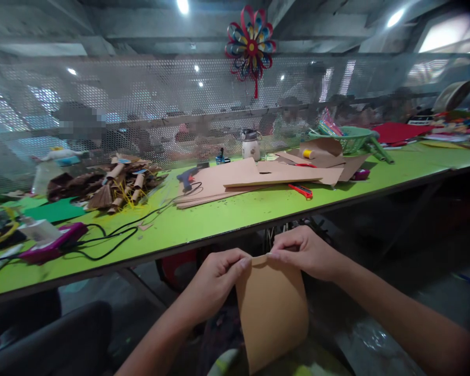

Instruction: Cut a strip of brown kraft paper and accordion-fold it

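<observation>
A sheet of brown kraft paper point(273, 313) hangs in front of me, just off the table's near edge. My left hand point(221, 279) pinches its top left corner between thumb and fingers. At the top right, my right hand point(307, 253) pinches the same edge. Between the two hands a narrow strip along the top is folded over. The lower part of the sheet hangs down and curves slightly.
On the green table point(203, 227) lie a stack of brown paper point(219, 183), a glue gun point(188, 178), a red cutter point(301, 191), a cup point(250, 145), brown paper rolls point(117, 185), a purple power strip point(55, 245) with black cables and a green basket point(356, 140).
</observation>
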{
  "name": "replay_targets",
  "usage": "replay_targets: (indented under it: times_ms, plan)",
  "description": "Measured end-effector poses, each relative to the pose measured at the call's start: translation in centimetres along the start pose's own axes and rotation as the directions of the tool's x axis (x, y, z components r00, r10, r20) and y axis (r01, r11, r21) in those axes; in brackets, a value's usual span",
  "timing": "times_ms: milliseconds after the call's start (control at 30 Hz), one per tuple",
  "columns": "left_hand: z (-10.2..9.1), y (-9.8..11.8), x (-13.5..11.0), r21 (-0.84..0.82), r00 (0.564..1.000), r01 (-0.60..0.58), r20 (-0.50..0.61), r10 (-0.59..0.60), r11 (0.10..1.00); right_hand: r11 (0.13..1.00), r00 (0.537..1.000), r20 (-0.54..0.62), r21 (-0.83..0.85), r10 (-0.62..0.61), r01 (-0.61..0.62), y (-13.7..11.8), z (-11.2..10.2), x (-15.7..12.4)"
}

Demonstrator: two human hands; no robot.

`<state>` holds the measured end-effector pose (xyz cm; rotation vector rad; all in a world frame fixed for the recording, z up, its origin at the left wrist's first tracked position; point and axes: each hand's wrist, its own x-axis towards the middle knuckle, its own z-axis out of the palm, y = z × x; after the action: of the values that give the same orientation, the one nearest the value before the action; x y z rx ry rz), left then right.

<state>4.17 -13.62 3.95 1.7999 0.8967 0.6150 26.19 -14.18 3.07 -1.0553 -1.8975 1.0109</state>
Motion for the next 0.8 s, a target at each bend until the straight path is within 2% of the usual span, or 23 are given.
replay_targets:
  times_ms: [167,267,367,467,567,700,800]
  plan:
    - [0.2,0.3,0.8,0.008,0.999,0.009,-0.032,-0.009,1.000,0.969,0.979,-0.067,-0.168,-0.193,0.180,-1.0,0.5,-0.2]
    - [0.3,0.1,1.0,-0.040,0.999,0.032,-0.017,-0.033,0.999,0.959,0.969,-0.052,-0.168,-0.241,0.229,-1.2,0.7,-0.2]
    - [0.3,0.0,0.8,-0.119,0.997,0.075,0.022,-0.073,0.990,0.978,0.981,-0.021,-0.083,-0.193,0.190,-0.8,0.6,-0.2]
    - [0.3,-0.1,0.7,-0.166,0.994,0.111,0.040,-0.106,0.980,0.998,0.998,-0.006,0.020,-0.067,0.067,0.1,0.3,-0.1]
    - [0.2,-0.2,0.7,-0.138,0.994,0.103,0.059,-0.096,0.985,0.992,0.999,-0.010,0.123,0.034,-0.033,0.9,0.2,0.0]
    - [-0.1,-0.6,0.8,-0.050,0.998,0.063,-0.018,-0.064,0.997,0.980,0.995,-0.063,0.190,0.080,-0.066,1.4,0.1,-0.1]
    - [-0.4,-0.9,0.6,-0.105,0.994,0.092,-0.041,-0.097,0.990,0.977,0.993,-0.084,0.204,0.084,-0.065,1.3,0.1,-0.4]
